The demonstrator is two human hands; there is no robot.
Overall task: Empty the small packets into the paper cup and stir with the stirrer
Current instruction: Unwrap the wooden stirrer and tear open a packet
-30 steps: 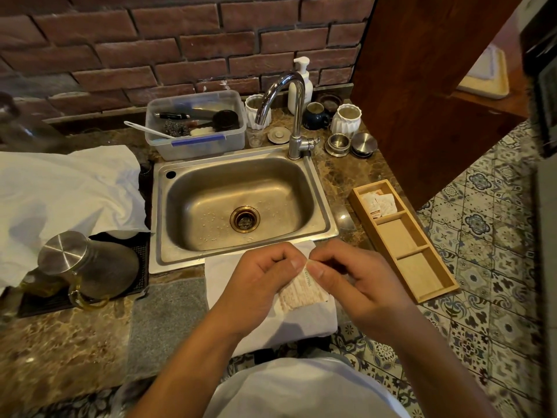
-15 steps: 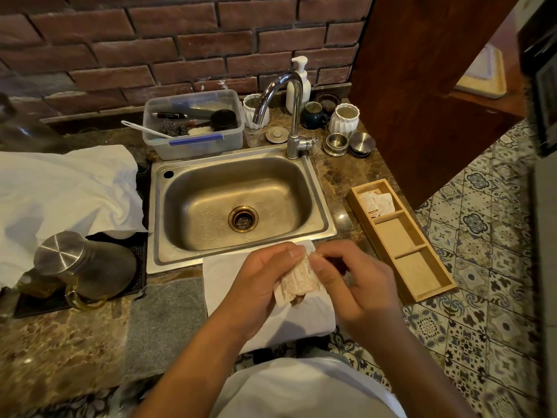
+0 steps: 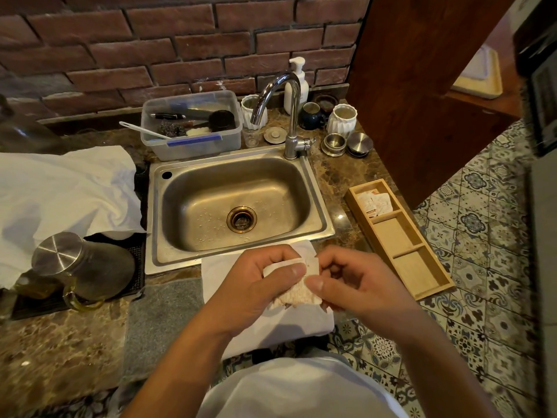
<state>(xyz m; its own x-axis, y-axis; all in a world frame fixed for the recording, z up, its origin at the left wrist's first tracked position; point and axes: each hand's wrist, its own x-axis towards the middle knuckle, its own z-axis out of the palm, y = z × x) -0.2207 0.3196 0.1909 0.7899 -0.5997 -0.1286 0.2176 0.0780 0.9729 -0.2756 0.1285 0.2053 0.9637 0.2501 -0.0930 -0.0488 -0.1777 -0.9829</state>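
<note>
While both hands meet over the near edge of the counter point(image 3: 60, 342), just in front of the sink point(image 3: 238, 206), the left hand point(image 3: 256, 291) and right hand point(image 3: 358, 285) each keep a tight grip on one small packet point(image 3: 297, 286), thumbs pressed on its top. More packets point(image 3: 376, 202) lie in the far compartment of the wooden tray point(image 3: 401, 236) at right, well apart from the hands
</note>
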